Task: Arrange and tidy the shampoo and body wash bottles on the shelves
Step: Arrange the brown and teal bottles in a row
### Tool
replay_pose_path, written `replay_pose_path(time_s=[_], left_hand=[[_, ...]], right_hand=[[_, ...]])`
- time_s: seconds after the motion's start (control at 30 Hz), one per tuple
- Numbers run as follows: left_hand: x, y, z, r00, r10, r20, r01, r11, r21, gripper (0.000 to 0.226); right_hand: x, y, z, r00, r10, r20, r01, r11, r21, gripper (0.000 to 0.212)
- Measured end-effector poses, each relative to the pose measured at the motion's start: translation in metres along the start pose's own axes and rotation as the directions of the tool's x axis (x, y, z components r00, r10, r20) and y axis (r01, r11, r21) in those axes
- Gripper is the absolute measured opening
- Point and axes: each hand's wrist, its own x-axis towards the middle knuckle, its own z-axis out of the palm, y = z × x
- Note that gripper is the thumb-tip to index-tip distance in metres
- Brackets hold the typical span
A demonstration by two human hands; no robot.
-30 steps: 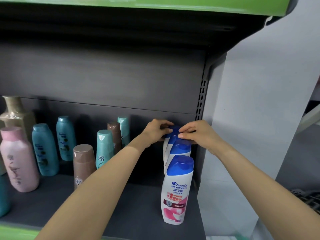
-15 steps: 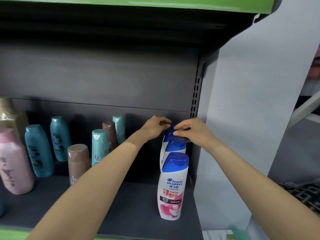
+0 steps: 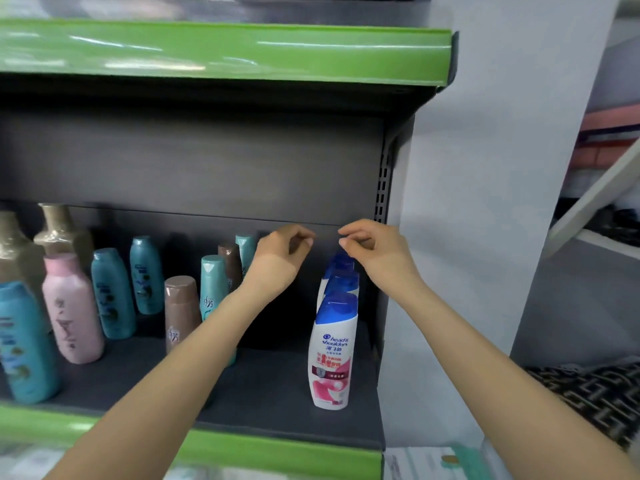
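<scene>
Head view: Head & Shoulders bottles point(image 3: 333, 344) standing in file at shelf point(image 3: 277, 393) right end; left hand point(image 3: 282, 252) and right hand point(image 3: 369, 249) hovering loosely curled, holding nothing. Likely rigid, slick plastic; grasp mid-body.

Two bare forearms, no sleeves, rings or watch.

Wht shampoo bottle point(image 3: 330, 355) w/ blue cap, pink label; green shelf edge point(image 3: 221, 50).

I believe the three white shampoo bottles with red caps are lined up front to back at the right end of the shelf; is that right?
Not quite: the head view shows that the white shampoo bottles have blue caps, not red. They are indeed three, lined up front to back at the right end of the shelf.
</scene>
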Motion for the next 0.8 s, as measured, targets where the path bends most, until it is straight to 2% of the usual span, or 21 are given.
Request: replay_pose_path(time_s=[0.1, 0.23, 0.33, 0.47, 0.57, 0.67, 0.8], left_hand=[[-0.036, 0.013, -0.024, 0.997, 0.054, -0.050, -0.053, 0.998, 0.020, 0.013], [-0.077, 0.018, -0.058, 0.977, 0.118, -0.177, -0.106, 0.992, 0.074, 0.011], [-0.093, 0.006, -0.087, 0.956, 0.137, -0.260, -0.096, 0.982, 0.164, 0.012], [-0.104, -0.025, -0.123, 0.961, 0.087, -0.263, -0.034, 0.979, 0.199, 0.024], [-0.106, -0.050, -0.142, 0.983, -0.014, -0.181, 0.042, 0.987, 0.155, 0.032], [-0.105, -0.073, -0.155, 0.993, -0.116, -0.030, 0.118, 0.992, 0.051, 0.038], [-0.104, -0.093, -0.166, 0.979, -0.125, 0.160, 0.132, 0.991, -0.028, 0.038]], right_hand=[[-0.022, -0.017, 0.007, 0.998, -0.055, 0.021, 0.054, 0.997, 0.049, 0.015], [-0.049, -0.042, 0.023, 0.989, -0.123, 0.076, 0.123, 0.992, 0.003, 0.016], [-0.064, -0.059, 0.045, 0.985, -0.093, 0.144, 0.099, 0.995, -0.032, 0.017], [-0.078, -0.071, 0.081, 0.975, -0.028, 0.220, 0.039, 0.998, -0.048, 0.021], [-0.083, -0.078, 0.109, 0.972, 0.044, 0.231, -0.031, 0.998, -0.060, 0.027], [-0.086, -0.084, 0.135, 0.974, 0.101, 0.204, -0.089, 0.994, -0.066, 0.031], [-0.089, -0.095, 0.162, 0.973, 0.161, 0.164, -0.152, 0.986, -0.066, 0.038]])
